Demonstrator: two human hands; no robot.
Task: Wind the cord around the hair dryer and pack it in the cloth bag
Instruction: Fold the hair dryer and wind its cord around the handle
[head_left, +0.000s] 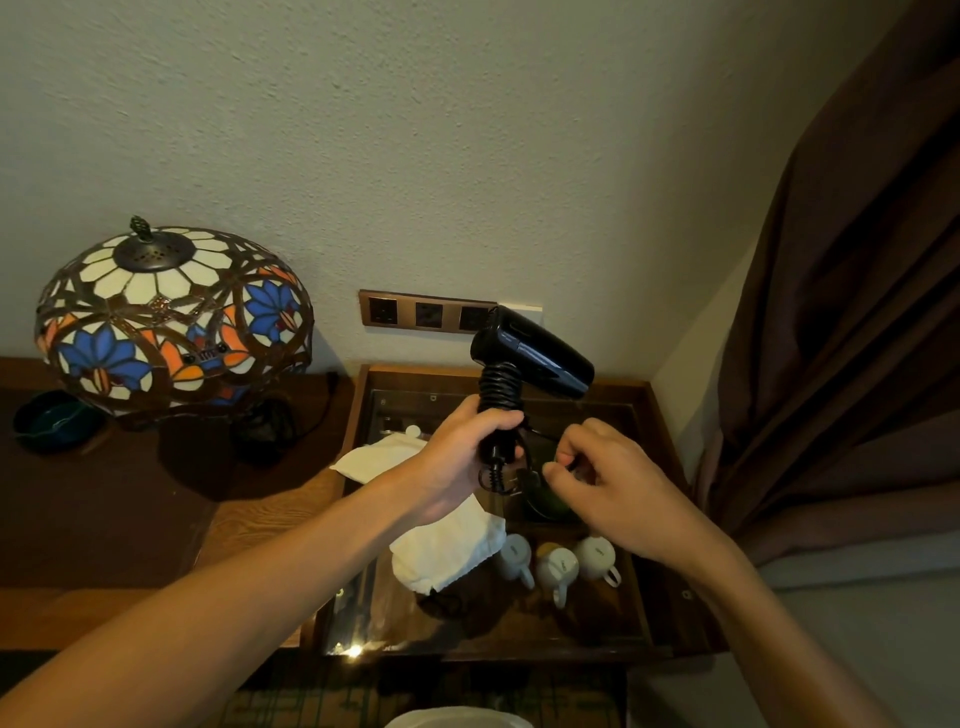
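The winding looks nearly done. The black hair dryer (530, 353) is held up over the glass-topped cabinet (644, 613), its nozzle pointing toward the curtain (857, 312), and the cord (500, 387) already sits in tight coils around the upper handle. The left hand (462, 462) is wrapped firmly round the lower part of the handle, fingers curled over the wraps. The right hand (597, 473), just beside it, has its fingers curled in on the loose tail of cord; the plug end is somewhere down there, but I cannot make it out clearly. A few short loops hang free below the left fist, so I judge the last turns or a tuck of the end remain.

Packing has not started. The white cloth bag (447, 556) lies slack on the glass beneath the left forearm, beside three small white mugs (558, 564), its mouth not visibly opened. The dryer will have to come down and across to it.
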